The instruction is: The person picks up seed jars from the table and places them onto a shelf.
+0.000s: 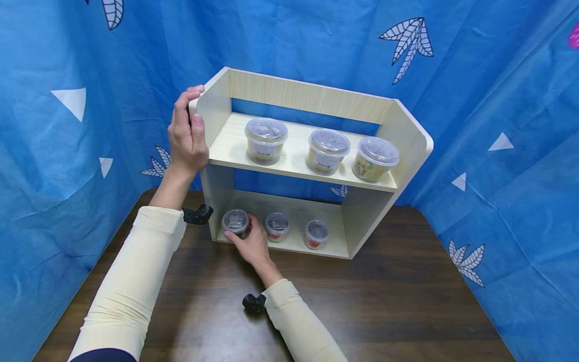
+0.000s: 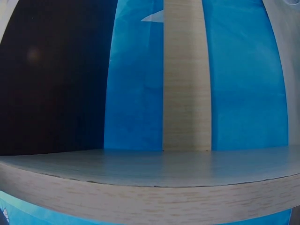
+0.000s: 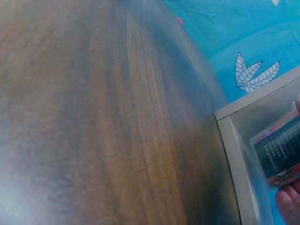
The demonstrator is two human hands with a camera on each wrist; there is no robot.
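Observation:
A pale wooden two-tier shelf (image 1: 309,88) stands on the table. My left hand (image 1: 186,133) grips the front edge of its left side panel, thumb on one face and fingers on the other. On the lower tier, my right hand (image 1: 254,246) holds a small clear lidded tub (image 1: 235,220) between thumb and fingers, close to the left panel. The right wrist view shows this tub's dark printed label (image 3: 281,147), with fingertips (image 3: 287,204) at its side. Beside that hand stands a second small tub (image 1: 277,226) with a red label, and a third tub (image 1: 316,234) farther right.
Three larger lidded tubs, a left one (image 1: 266,141), a middle one (image 1: 328,151) and a right one (image 1: 375,158), stand on the upper tier. Dark wooden table (image 1: 384,301) lies under the shelf. A blue patterned curtain (image 1: 316,35) hangs behind and at both sides.

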